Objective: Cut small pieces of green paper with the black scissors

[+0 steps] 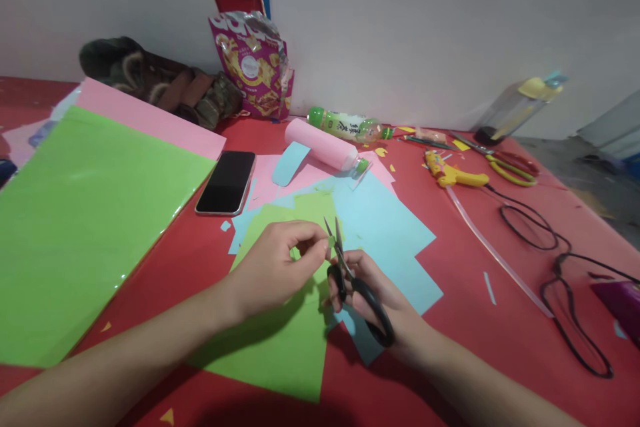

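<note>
My left hand [285, 263] pinches a tiny green paper piece [331, 241] between thumb and fingertips. Black-handled scissors [374, 310] are held in my right hand [373, 287], their blades parted and pointing away from me, right beside the green piece. Under both hands lies a cut green sheet [280, 353], on top of light blue sheets [385, 233] with ragged stepped edges. Beyond them a pink-wrapped bottle [323, 145] with a green cap lies on its side, and a light blue strip [291, 163] rests against it.
A phone [227, 183] and a large pack of green paper [95, 213] are at left. Behind stand a snack bag [255, 67] and a lying green bottle [347, 125]. At right are a yellow glue gun [453, 172], its black cable [565, 260], and other scissors [513, 167].
</note>
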Demonstrator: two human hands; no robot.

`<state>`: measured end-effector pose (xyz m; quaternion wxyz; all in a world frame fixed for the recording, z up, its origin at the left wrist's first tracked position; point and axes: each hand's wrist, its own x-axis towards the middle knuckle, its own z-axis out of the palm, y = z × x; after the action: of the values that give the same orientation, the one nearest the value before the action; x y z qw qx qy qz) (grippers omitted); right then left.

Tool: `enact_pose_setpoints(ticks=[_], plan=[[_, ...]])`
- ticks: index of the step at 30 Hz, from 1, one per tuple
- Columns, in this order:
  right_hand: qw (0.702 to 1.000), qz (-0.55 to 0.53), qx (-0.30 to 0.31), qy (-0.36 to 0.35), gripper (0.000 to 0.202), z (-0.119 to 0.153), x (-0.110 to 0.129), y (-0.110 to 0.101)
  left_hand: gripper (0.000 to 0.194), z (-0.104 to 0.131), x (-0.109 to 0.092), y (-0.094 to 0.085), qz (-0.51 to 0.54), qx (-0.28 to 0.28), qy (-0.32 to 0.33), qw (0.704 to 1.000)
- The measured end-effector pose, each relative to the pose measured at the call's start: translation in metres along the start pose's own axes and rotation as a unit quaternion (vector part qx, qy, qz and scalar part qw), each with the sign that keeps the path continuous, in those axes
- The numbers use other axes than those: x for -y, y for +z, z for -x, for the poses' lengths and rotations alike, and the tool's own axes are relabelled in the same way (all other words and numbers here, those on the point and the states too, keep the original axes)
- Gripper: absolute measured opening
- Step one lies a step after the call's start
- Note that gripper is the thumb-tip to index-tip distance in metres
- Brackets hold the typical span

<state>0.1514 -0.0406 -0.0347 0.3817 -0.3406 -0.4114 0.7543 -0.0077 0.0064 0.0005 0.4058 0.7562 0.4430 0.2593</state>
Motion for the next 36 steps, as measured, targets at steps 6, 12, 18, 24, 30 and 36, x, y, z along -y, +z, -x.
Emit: enact_pose_setpoints(ticks=[6,12,18,24,30,36], plan=[[1.0,0.011,-0.003,-0.004,0.04,-0.0005,-0.0059,-0.0037,0.022,0.0011,0.0006,0.0009,-0.002,-0.001,-0.003,1.0],[1.0,0.002,0.005,-0.004,0.04,-0.0006,-0.0045,-0.003,0.021,0.0021,0.0013,0.0023,-0.002,-0.003,-0.012,1.0],[1.0,-0.003,0.013,-0.006,0.041,0.0005,-0.0025,-0.0018,0.021,0.0031,0.0008,0.0026,0.0,-0.004,-0.015,1.0],[1.0,-0.001,0.015,-0.007,0.041,-0.0011,-0.0026,-0.0023,0.021,0.0017,0.0006,0.0027,0.004,-0.003,-0.015,1.0],[1.0,-0.005,0.018,-0.008,0.04,-0.0005,-0.0055,-0.0033,0.021,0.0022,0.0004,0.0022,0.012,-0.001,-0.012,1.0],[1.0,-0.02,0.023,-0.007,0.038,-0.0016,-0.0075,-0.0039,0.021,0.0015,0.001,0.0024,0.016,-0.009,-0.001,1.0]])
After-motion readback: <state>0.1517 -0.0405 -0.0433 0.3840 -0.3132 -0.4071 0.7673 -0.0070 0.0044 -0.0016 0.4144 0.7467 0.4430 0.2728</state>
